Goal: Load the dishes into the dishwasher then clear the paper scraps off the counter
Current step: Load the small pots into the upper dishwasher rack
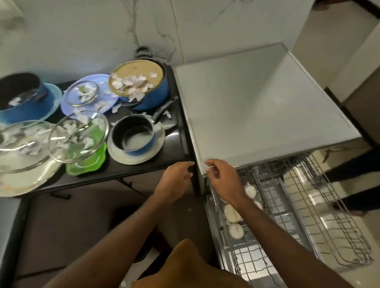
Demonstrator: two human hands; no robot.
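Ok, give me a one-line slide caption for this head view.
Head view: left hand and right hand at the corner of the open dishwasher; paper scraps litter the dishes on the black table.

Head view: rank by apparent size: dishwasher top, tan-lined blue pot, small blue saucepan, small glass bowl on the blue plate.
1. dishwasher top, by far
2. tan-lined blue pot, larger though it sits farther back
3. small blue saucepan, handle not counted
4. small glass bowl, blurred but plainly smallest

Dishwasher top [260,104] bare, counter [141,166] crowded with dishes, front strip open, rack [311,214] mostly empty
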